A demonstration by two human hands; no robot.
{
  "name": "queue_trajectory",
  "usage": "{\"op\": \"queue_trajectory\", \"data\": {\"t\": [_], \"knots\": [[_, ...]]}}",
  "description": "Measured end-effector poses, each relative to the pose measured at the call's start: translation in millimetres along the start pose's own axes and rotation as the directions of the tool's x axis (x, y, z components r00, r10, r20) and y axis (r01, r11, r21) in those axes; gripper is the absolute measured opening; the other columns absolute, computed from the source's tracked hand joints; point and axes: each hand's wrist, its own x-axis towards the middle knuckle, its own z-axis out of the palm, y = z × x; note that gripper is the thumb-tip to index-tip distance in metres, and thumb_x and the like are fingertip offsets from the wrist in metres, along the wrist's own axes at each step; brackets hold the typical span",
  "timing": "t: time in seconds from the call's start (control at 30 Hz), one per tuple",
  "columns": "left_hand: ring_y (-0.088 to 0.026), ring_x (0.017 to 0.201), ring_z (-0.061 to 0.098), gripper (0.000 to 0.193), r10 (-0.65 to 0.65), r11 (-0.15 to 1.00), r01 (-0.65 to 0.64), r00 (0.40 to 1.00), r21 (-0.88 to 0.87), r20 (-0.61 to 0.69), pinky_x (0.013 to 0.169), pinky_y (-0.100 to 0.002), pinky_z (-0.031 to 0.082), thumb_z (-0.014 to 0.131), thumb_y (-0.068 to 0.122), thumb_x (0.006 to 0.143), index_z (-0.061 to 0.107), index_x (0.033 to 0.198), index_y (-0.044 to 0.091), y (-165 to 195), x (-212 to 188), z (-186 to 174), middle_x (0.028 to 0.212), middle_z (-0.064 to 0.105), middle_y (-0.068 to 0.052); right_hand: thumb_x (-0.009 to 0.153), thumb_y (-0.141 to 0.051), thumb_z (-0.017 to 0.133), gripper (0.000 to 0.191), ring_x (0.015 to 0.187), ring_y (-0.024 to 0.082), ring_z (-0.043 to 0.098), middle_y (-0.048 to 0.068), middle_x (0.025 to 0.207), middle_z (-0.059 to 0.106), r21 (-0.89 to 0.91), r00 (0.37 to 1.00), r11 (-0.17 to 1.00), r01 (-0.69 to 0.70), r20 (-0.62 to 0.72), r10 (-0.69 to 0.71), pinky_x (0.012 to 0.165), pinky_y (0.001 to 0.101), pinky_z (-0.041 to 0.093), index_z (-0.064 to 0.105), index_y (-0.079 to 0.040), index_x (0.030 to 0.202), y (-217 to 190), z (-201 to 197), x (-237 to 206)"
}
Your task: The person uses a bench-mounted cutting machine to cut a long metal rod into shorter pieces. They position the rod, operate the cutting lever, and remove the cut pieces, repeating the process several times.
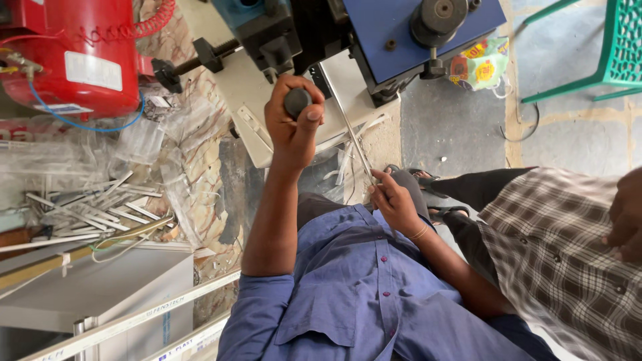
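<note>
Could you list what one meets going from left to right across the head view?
Red tank → pile of white strips → left hand on a black knob → right hand holding a thin strip → printed bag → green chair.

— What are the hands doing?
— The left hand (292, 124) grips a black knob (297, 101) on the blue machine (394, 30). The right hand (394, 200) pinches a thin white strip (348, 127) running into that machine.
— Anything nearby?
— A red tank (67, 53) beside cut white strips (93, 207), and a second person's checked shirt (562, 254).
</note>
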Motion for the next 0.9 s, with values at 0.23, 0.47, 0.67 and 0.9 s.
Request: {"op": "queue_trajectory", "data": {"t": [0.23,0.47,0.67,0.9], "knots": [[-0.007,0.066,0.055,0.048,-0.021,1.000,0.021,1.000,-0.013,0.007,0.061,-0.022,0.044,0.068,0.052,0.104,0.056,0.106,0.006,30,17,-3,0.084,0.058,-0.002,0.103,-0.009,0.057,0.038,0.055,0.007,0.055,0.002,0.062,0.059,-0.022,1.000,1.000,0.000,0.019,0.000,0.054,0.0255,0.046,0.052,0.001,0.139,-44,3,-4],[-0.007,0.067,0.056,0.046,-0.030,0.999,0.030,1.000,-0.035,0.000,0.061,-0.022,0.045,0.069,0.051,0.104,0.055,0.105,0.007,49,24,-1,0.084,0.058,-0.002,0.105,-0.011,0.057,0.037,0.055,0.008,0.048,0.003,0.062,0.053,0.008,1.000,1.000,-0.029,-0.006,0.029,0.053,0.0269,0.042,0.053,0.001,0.140,-65,5,-5],[-0.008,0.068,0.056,0.044,-0.020,0.998,0.020,1.000,-0.053,0.000,0.062,-0.022,0.045,0.069,0.049,0.104,0.055,0.105,0.007,62,19,2,0.086,0.058,-0.002,0.105,-0.013,0.058,0.039,0.055,0.008,0.049,0.001,0.063,0.054,0.006,0.999,1.000,-0.022,-0.031,0.023,0.053,0.0266,0.042,0.054,0.000,0.141,-69,5,-13],[-0.008,0.071,0.055,0.044,0.016,1.000,-0.016,0.998,0.004,0.065,0.064,-0.023,0.045,0.064,0.049,0.106,0.052,0.105,0.007,91,15,2,0.090,0.058,-0.003,0.106,-0.018,0.054,0.039,0.054,0.007,0.046,-0.001,0.062,0.052,0.114,0.982,0.975,-0.188,-0.007,0.190,0.050,0.0257,0.040,0.056,-0.002,0.142,-80,14,-25]]}}
